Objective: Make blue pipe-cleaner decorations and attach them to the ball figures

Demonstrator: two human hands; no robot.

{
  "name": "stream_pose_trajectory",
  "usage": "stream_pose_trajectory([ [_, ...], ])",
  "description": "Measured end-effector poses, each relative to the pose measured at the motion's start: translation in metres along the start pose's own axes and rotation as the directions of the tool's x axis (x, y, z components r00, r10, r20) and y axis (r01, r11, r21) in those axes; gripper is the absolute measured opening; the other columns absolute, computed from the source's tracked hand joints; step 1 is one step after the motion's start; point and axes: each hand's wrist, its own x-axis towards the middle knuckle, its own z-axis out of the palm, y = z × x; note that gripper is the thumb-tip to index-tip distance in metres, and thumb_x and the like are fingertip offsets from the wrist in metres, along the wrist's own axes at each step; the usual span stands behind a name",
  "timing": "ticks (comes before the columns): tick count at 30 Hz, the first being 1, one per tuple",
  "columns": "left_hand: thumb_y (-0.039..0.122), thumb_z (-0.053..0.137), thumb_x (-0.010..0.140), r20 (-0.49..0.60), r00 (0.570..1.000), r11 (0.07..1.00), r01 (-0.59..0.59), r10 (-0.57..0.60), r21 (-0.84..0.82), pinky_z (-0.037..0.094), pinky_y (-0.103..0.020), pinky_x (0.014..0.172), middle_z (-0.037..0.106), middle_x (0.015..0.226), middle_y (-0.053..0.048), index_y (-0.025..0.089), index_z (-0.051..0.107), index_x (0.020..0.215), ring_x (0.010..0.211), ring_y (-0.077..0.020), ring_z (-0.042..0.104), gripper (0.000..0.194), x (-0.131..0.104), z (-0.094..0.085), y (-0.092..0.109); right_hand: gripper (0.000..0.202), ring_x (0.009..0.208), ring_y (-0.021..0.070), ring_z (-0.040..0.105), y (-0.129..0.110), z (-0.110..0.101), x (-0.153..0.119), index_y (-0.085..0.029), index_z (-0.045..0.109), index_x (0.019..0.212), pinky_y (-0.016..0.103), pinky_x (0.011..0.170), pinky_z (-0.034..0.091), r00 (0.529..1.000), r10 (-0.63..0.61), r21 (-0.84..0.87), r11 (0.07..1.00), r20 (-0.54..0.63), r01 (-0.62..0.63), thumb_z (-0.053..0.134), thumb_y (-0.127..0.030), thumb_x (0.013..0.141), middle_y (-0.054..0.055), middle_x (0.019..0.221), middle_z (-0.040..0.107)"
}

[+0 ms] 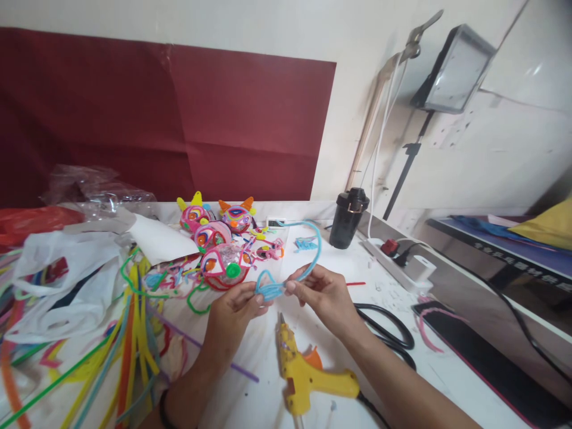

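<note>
Between my two hands is a light blue pipe cleaner (pixel 270 291), bent into several loops, with a long free end arching up and back toward the left. My left hand (pixel 235 310) pinches the looped part from the left. From the other side, my right hand (pixel 318 293) grips the pipe cleaner where the free end leaves the loops. Just below both hands lies a yellow hot glue gun (pixel 308 378) with an orange trigger, its nozzle pointing away from me. Behind the hands sit several colourful pipe-cleaner animal heads (pixel 226 265) with big eyes.
Many loose pipe cleaners (pixel 127 339) and a white plastic bag (pixel 67 274) cover the left side. Black-handled scissors (pixel 388 328), a black phone-like slab (pixel 487 363) and a power strip (pixel 397 268) lie right. A black cup (pixel 348 217) stands at the back.
</note>
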Motion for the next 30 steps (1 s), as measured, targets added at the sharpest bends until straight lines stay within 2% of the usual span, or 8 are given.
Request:
stream_pose_trajectory([
  [6, 0.030, 0.077, 0.060, -0.013, 1.000, 1.000, 0.015, -0.015, -0.006, 0.060, -0.034, 0.066, 0.075, 0.077, -0.007, 0.012, 0.062, 0.089, 0.071, -0.0249, 0.072, 0.037, -0.0012, 0.0016, 0.0043, 0.025, 0.050, 0.0124, 0.054, -0.0041, -0.0006, -0.0010, -0.016, 0.064, 0.070, 0.023, 0.045, 0.043, 0.997, -0.005, -0.033, 0.999, -0.075, 0.003, 0.075, -0.037, 0.065, 0.004, 0.059, 0.065],
  [17, 0.030, 0.075, 0.063, 0.024, 1.000, 1.000, 0.006, -0.006, 0.015, 0.060, -0.034, 0.067, 0.076, 0.079, -0.006, 0.013, 0.062, 0.094, 0.073, -0.0241, 0.071, 0.037, -0.0002, -0.0013, 0.0003, 0.025, 0.047, 0.0113, 0.052, 0.0023, 0.0043, -0.0019, -0.017, 0.064, 0.068, 0.022, 0.044, 0.040, 1.000, 0.011, -0.018, 1.000, -0.029, -0.012, 0.077, -0.037, 0.063, 0.001, 0.056, 0.063],
  [30, 0.031, 0.077, 0.059, -0.015, 1.000, 0.998, 0.022, -0.023, -0.053, 0.061, -0.033, 0.064, 0.075, 0.072, -0.006, 0.011, 0.065, 0.087, 0.067, -0.0238, 0.072, 0.036, -0.0016, 0.0031, 0.0032, 0.028, 0.049, 0.0122, 0.053, 0.0018, 0.0057, -0.0024, -0.016, 0.063, 0.069, 0.022, 0.045, 0.041, 0.996, 0.094, 0.106, 0.990, 0.008, -0.095, 0.080, -0.034, 0.057, 0.002, 0.054, 0.065],
])
